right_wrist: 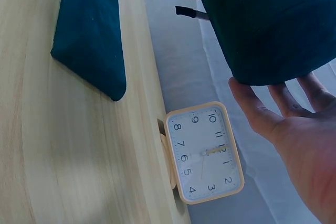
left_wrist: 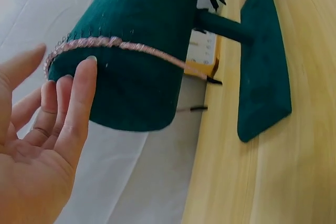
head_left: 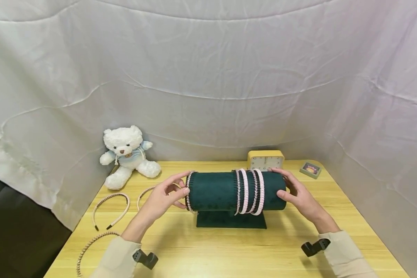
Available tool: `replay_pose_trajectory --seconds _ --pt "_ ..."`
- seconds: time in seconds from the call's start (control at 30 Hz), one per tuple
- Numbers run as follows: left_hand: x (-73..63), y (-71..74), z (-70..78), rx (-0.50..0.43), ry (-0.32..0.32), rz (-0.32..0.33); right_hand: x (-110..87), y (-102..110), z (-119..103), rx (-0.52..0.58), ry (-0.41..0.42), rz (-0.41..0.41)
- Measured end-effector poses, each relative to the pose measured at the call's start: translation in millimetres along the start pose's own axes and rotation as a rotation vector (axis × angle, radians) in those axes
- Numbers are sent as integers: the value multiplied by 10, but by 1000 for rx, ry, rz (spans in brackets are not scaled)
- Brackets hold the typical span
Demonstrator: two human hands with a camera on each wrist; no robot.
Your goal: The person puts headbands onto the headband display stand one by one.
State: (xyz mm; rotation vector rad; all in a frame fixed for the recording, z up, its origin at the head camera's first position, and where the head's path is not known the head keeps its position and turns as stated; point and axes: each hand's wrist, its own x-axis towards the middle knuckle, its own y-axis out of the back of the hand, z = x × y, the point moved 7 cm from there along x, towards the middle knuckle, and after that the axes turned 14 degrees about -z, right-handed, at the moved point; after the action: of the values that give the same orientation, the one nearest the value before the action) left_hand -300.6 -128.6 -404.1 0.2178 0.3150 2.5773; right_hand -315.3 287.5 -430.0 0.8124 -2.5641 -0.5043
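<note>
A dark green velvet roll on a flat-based display stand (head_left: 212,191) spans the space between my hands. Around its left end sits a pink braided headband (left_wrist: 139,47), its dark-tipped ends hanging free. My left hand (head_left: 165,195) is at that end beside this headband, fingers spread and loosely bent; one fingertip appears to touch the roll in the left wrist view. Toward the right, several pink headbands (head_left: 244,191), braided and pale, ring the roll close together. My right hand (head_left: 300,195) rests at the roll's right end, fingers extended against its edge in the right wrist view.
On the table's left lie a pale headband (head_left: 127,200), a brown braided headband (head_left: 87,251) and another partly behind my left arm. A white teddy bear (head_left: 126,154) sits at the back left. Behind the roll stands a yellow clock (right_wrist: 205,153); a small grey box (head_left: 310,169) lies back right.
</note>
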Motion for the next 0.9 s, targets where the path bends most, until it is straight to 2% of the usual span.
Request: replay_pose_trajectory --seconds 0.13,0.23,0.37,0.5,0.67,0.9 --pt "-20 110 28 129 -54 67 5 -3 13 -2 0 -3" --pt "-29 159 49 173 -116 89 5 -1 20 -4 -6 0" --pt "-11 130 42 157 -213 31 2 0 34 1 -19 7" --pt "13 89 0 148 -280 -9 0 0 44 -2 -9 7" --pt "24 73 -2 140 -317 -17 -3 -1 34 -5 -10 10" --pt "33 49 13 169 -318 -46 2 -12 5 -7 3 3"
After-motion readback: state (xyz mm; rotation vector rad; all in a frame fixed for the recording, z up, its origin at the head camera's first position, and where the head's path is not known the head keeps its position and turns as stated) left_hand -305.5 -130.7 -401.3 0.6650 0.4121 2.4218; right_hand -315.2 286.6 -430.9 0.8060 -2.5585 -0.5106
